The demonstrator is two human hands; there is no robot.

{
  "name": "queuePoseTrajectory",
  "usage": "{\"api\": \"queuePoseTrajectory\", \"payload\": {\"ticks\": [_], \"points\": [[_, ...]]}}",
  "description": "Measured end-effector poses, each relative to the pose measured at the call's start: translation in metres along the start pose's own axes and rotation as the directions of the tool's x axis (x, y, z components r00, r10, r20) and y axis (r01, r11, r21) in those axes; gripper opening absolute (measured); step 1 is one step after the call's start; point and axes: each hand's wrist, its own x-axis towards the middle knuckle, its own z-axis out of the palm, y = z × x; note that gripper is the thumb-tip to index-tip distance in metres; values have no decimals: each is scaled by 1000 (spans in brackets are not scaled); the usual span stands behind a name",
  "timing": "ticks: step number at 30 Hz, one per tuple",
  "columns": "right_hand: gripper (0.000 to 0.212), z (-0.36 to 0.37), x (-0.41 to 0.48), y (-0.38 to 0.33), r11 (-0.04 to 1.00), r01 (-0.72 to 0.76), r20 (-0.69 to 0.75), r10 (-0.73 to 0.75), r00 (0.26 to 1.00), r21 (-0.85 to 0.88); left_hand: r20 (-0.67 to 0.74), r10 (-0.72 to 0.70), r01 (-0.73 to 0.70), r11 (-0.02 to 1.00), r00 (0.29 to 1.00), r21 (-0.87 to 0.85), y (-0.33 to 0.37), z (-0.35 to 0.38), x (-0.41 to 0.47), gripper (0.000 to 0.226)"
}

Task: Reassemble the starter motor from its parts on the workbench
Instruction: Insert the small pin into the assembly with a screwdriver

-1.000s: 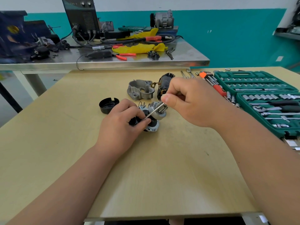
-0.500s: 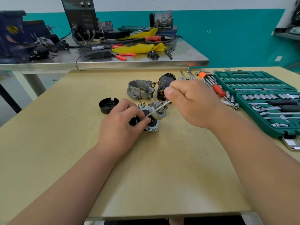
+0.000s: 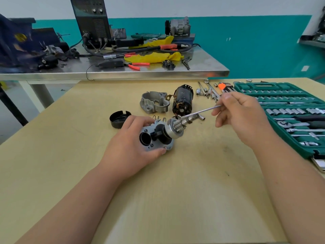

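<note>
My left hand grips a silver starter housing plate with a round black opening, tilted up off the wooden bench. A silver pinion gear with its shaft sticks out of the plate toward the right. My right hand pinches a thin metal rod whose far end reaches the pinion shaft. Behind them lie a grey cast nose housing, a black armature body, a black round cap and small springs.
An open green socket set fills the bench's right side. Loose sockets, wrenches and an orange-handled hex key set lie behind my right hand. A steel table with a welder, cables and yellow cloth stands beyond.
My left hand has tilted the housing plate up, showing its face. My right hand moved right and away, still pinching the rod.
</note>
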Motion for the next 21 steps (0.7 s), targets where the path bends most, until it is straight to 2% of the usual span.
{"api": "queuePoseTrajectory", "payload": {"ticks": [2,4,7,9,11,13,15,17,18,19,21], "points": [[29,-8,10,13,976,-169,-48,177,983,136,25,-8,8,1000,1000,23,-2,-1,0,53],[28,-18,19,27,929,-334,-67,348,935,158,-24,-116,113,986,993,-121,-6,-5,1,43],[23,-28,27,45,883,-469,-89,470,878,26,-105,-305,261,915,946,-309,-19,-20,3,44],[19,-30,30,50,862,-502,-179,484,856,-72,-117,-403,331,859,908,-391,-29,-30,3,35],[19,-30,32,49,838,-511,-284,452,846,-189,-97,-524,367,706,846,-605,-37,-38,1,21],[26,-27,31,40,782,-458,-341,332,880,-423,-16,-637,377,477,771,-794,-42,-41,1,13],[35,-15,24,24,742,-289,-259,160,953,-605,85,-680,385,303,728,-872,-41,-43,1,18],[32,9,10,3,803,-70,-42,56,998,-593,158,-674,359,169,721,-918,-40,-43,2,23],[31,24,2,-7,847,12,92,43,995,-531,187,-659,341,112,728,-933,-39,-42,2,27],[40,41,-6,-16,893,54,229,56,972,-447,210,-642,332,73,737,-941,-36,-42,2,29],[72,71,-21,-28,958,46,442,88,893,-284,237,-597,336,59,767,-940,-28,-40,2,29]]}}
